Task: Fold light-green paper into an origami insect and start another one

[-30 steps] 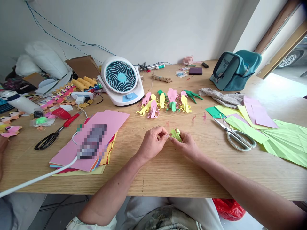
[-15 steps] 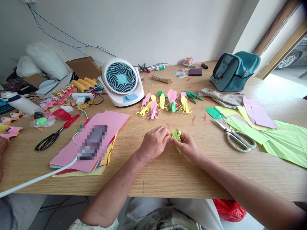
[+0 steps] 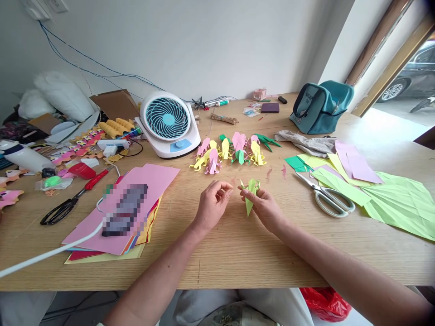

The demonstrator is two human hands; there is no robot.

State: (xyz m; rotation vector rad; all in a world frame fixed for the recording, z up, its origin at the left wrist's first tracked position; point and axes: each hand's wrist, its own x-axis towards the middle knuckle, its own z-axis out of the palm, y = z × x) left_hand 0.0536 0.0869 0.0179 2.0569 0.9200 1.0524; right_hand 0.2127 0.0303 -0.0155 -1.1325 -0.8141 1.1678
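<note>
Between the thumb and fingers of my right hand is a folded light green paper flower. Its pointed end hangs down and its upper tips curl outward. My left hand is just left of it, apart from the paper, with thumb and forefinger parted and nothing visible between them; its other fingers are bent. Finished-looking folded paper flowers in pink, yellow and green stand grouped on the table behind my hands.
White-handled scissors lie at right beside light green paper sheets. A stack of coloured paper with a blurred-out device on top lies left, near black-and-red scissors. Behind stand a fan and a teal bag.
My left hand has let go of the light green paper and drawn back to the left. The paper flower now faces me more fully in my right hand. The view has shifted slightly.
</note>
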